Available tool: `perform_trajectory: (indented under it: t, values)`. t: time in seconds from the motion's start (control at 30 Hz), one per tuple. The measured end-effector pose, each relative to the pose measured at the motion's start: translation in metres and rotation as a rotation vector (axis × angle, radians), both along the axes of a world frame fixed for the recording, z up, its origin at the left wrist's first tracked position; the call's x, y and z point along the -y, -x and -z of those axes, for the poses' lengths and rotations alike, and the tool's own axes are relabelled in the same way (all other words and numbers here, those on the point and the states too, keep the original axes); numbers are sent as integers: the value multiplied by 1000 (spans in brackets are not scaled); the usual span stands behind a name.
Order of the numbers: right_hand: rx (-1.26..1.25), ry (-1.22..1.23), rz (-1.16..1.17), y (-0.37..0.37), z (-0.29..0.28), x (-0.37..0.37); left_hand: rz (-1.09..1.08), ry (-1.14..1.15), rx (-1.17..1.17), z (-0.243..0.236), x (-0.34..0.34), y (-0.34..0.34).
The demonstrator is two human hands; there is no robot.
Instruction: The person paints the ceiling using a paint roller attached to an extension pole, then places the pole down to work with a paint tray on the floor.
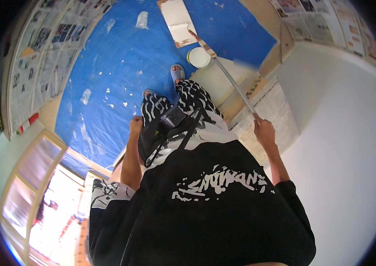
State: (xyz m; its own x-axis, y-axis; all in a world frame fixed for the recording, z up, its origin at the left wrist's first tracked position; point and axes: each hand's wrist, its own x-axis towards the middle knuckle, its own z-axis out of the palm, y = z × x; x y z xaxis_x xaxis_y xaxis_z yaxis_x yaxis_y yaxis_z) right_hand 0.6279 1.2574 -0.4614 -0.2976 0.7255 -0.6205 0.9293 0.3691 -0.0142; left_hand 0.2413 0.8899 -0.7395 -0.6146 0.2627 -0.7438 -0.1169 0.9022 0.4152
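My right hand (264, 130) is wrapped round the lower end of a long grey pole (234, 83). The pole slants away to a taped, wooden-looking section and ends at a white paint roller (180, 27), which seems to rest on a narrow, white-coated board (170, 14) with brown edges. Beside the pole stands a round bucket (200, 57) with a white top and a yellow rim. My left hand (136, 124) hangs by my left thigh, next to a dark bag, its fingers curled; anything inside them is hidden.
Blue sheeting (112, 66) with white spots covers the floor. Newspaper (46, 48) lines the left wall, and more sheets (270, 115) lie right of my legs. A paint-coated board (223, 77) lies near the bucket. A white wall (343, 146) rises at right; a framed glazed panel (30, 177) stands at left.
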Motion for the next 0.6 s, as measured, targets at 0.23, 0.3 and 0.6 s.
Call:
perform_trajectory:
  t: [0.23, 0.3, 0.6]
  values:
    - [-11, -85, 80, 31, -74, 48, 298, -103, -29, 12, -106, 145]
    - [85, -125, 113, 55, -110, 70, 516, -156, -142, 3, -151, 175]
    - [144, -141, 712, 232, -236, 252, 1079, -237, 559, -19, -321, 169]
